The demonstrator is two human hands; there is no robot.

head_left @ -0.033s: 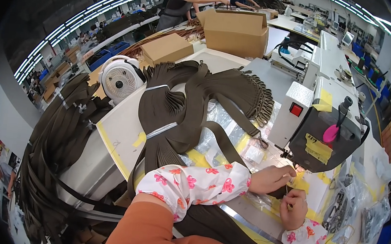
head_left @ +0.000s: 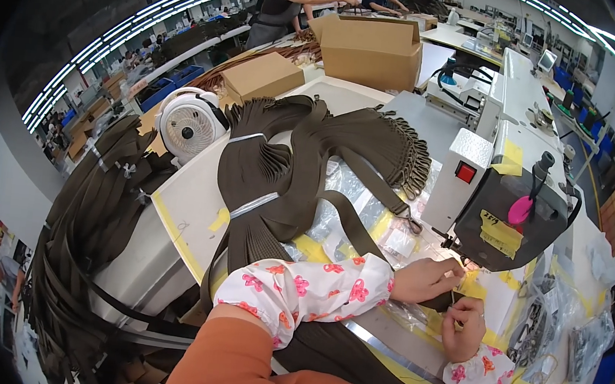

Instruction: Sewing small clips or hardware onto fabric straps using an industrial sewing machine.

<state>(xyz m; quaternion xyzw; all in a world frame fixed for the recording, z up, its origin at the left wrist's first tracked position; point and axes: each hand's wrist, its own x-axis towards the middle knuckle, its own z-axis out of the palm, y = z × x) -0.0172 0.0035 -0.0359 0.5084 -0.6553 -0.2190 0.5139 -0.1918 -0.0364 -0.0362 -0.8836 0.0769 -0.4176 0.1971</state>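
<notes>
Near the sewing machine's needle area, my left hand (head_left: 426, 280) is closed on a dark olive webbing strap (head_left: 440, 302), its fingers bent over the far side. My right hand (head_left: 463, 328) pinches the same strap at its right end, thumb and fingertips together. A small pale sliver shows at those fingertips, too small to name. The industrial sewing machine (head_left: 511, 204) stands just beyond both hands. A large bundle of olive straps (head_left: 264, 180) lies to the left, tied with pale bands. One strap with a metal snap hook (head_left: 413, 224) lies behind my left hand.
More straps (head_left: 90, 223) hang over the table's left side beside a white fan (head_left: 188, 127). Cardboard boxes (head_left: 371, 54) stand at the back. Clear plastic bags (head_left: 590, 334) with metal parts lie at the right. Several people work farther off.
My right hand has shifted very slightly to the right at the strap's end. Otherwise the scene looks the same.
</notes>
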